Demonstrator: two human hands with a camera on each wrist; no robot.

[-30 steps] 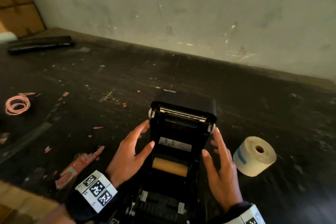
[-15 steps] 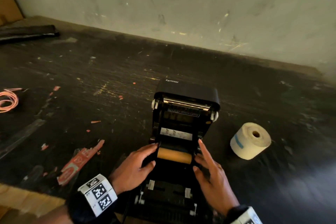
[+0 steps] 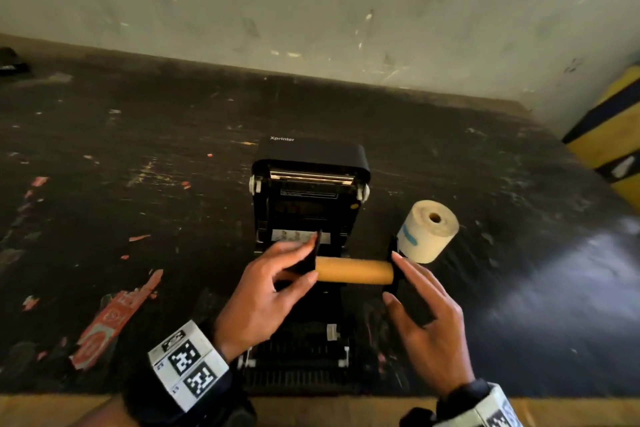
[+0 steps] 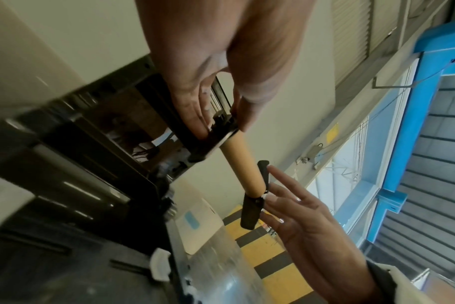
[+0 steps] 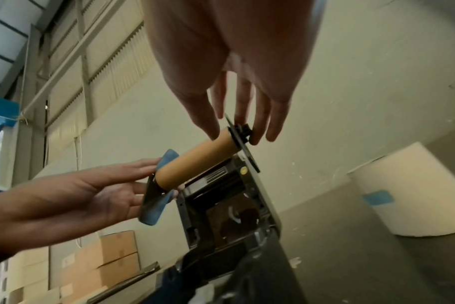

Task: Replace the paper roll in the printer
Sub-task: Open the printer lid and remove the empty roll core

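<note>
A black printer (image 3: 308, 184) sits on a dark, scuffed desk (image 3: 138, 184) with its lid swung up and back, so the paper bay is open toward the person. Just above that bay, two hands hold an empty brown cardboard core (image 3: 353, 270) level between them; the core is mounted on a spindle with a black flat guide plate at each end. The left hand (image 3: 266, 298) pinches the left plate (image 3: 308, 260) between thumb and fingers, its fingers curled around the plate's edge. The right hand (image 3: 426, 319) has its fingers nearly straight, its fingertips (image 5: 257, 135) pressing the outer face and hub of the right plate (image 3: 394, 253) while the thumb touches the core beside it. From the wrist views the core stands clear of the printer, lifted out of the bay. A fresh roll of cream paper (image 3: 427, 230) with a blue sticker on its side lies on the desk just to the right of the printer, its hollow centre facing up and away. A torn red label (image 3: 114, 319) and small scraps lie on the desk to the left. A pale, marked wall (image 3: 311, 3) runs behind the desk, and a yellow and dark striped object (image 3: 616, 135) stands at the far right.
</note>
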